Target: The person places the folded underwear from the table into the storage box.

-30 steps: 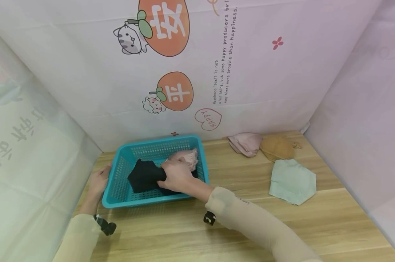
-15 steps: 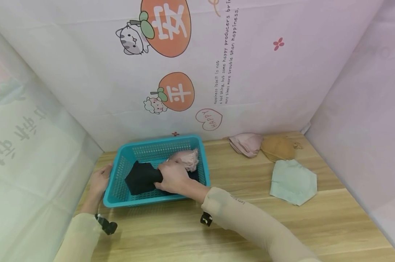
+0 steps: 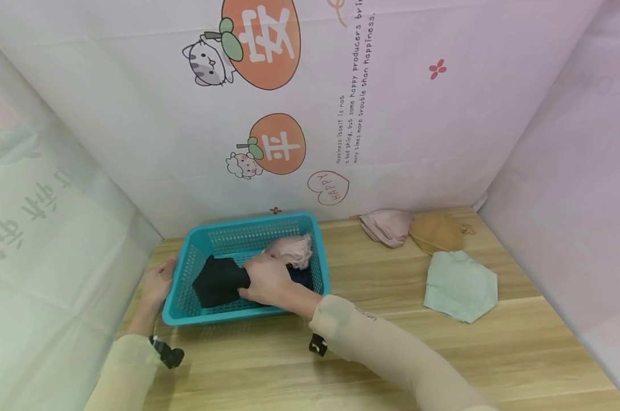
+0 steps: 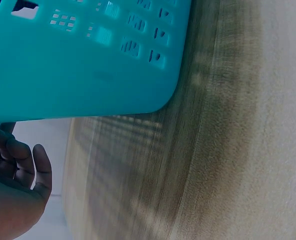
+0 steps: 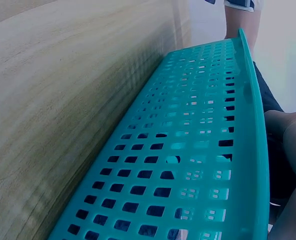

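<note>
My right hand (image 3: pixel 268 278) reaches into the teal plastic basket (image 3: pixel 197 228) and grips the right end of black underpants (image 3: pixel 218 282), folded into an angular shape. They lie toward the basket's left half. Behind this hand sit pale pink underpants with a frilly edge (image 3: pixel 289 250), and dark navy cloth (image 3: pixel 302 276) shows beside it, partly hidden. My left hand (image 3: pixel 157 281) holds the basket's left rim; in the left wrist view its fingers (image 4: pixel 23 160) curl beside the wall. The right wrist view has the basket's perforated side (image 5: pixel 188 125) covering most of the cloth.
On the wooden table (image 3: pixel 371 297) to the right lie a dusty pink folded garment (image 3: pixel 387 226), a mustard one (image 3: pixel 435 232) and a mint green one (image 3: pixel 460 286). Printed white sheets (image 3: pixel 392 114) enclose the back and both sides.
My right hand has moved left inside the basket, taking the black underpants along. More of the navy cloth shows at its right. The left hand stays at the rim.
</note>
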The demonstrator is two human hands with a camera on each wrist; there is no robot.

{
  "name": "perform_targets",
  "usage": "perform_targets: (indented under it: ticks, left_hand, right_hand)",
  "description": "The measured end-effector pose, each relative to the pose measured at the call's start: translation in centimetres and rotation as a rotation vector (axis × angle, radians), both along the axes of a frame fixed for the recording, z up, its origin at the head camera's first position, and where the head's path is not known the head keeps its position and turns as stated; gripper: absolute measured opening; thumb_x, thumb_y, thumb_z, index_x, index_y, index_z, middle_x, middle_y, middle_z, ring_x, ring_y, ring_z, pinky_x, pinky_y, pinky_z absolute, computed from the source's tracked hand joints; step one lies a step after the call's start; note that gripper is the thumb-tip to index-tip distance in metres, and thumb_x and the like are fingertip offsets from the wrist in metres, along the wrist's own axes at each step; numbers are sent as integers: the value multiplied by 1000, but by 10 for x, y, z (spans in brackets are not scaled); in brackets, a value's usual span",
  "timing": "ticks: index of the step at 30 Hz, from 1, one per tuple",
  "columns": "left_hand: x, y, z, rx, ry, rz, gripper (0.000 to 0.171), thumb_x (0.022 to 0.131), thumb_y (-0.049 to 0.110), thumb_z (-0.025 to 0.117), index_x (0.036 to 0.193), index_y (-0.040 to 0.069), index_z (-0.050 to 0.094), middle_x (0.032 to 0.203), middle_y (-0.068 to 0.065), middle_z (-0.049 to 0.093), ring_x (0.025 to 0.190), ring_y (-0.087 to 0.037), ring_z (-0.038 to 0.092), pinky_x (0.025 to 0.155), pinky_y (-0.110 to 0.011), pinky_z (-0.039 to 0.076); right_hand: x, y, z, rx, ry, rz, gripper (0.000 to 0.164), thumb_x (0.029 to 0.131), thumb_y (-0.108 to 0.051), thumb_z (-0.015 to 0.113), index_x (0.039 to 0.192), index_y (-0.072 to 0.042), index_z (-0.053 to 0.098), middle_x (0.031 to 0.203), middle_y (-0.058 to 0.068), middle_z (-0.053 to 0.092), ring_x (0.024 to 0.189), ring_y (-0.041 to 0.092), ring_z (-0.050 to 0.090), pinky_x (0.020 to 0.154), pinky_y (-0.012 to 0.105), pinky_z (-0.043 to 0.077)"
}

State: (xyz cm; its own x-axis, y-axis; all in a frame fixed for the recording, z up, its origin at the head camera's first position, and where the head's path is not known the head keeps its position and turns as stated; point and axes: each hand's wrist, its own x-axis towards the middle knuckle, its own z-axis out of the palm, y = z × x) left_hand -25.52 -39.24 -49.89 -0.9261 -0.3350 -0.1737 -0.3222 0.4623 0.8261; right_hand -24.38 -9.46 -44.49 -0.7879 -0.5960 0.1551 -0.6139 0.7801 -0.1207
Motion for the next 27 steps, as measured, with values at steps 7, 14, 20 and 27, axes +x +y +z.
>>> perform_targets:
  ticks: [7,14,20,27]
  left_hand:
    - [0,0,-1,3,-1,5,75,102,62,31,154,7,36,159,-22,34,143,-45,39,111,-55,43]
    - [2,3,3,1,-6,-9,77,102,63,31,155,7,34,160,-23,32,144,-47,35,114,-59,39]
    - [2,2,3,15,9,-19,71,104,58,34,154,7,37,160,-23,33,145,-47,34,114,-59,38]
    - [2,0,1,-3,9,-20,79,100,67,31,153,8,38,157,-25,36,141,-47,41,110,-58,43]
  right_hand:
    - [1,-7,2,38,7,-13,46,89,-54,69,123,-24,69,116,-6,71,106,13,66,99,37,51]
    - [2,-15,1,65,-5,-31,44,88,-56,70,121,-26,69,114,-8,71,102,13,65,92,35,47]
    - [1,-24,-1,92,-24,-49,43,88,-58,69,120,-29,69,113,-9,71,103,14,64,98,38,46]
    - [2,-30,-3,109,-47,-64,44,88,-59,69,120,-30,69,114,-11,71,105,13,63,102,40,43]
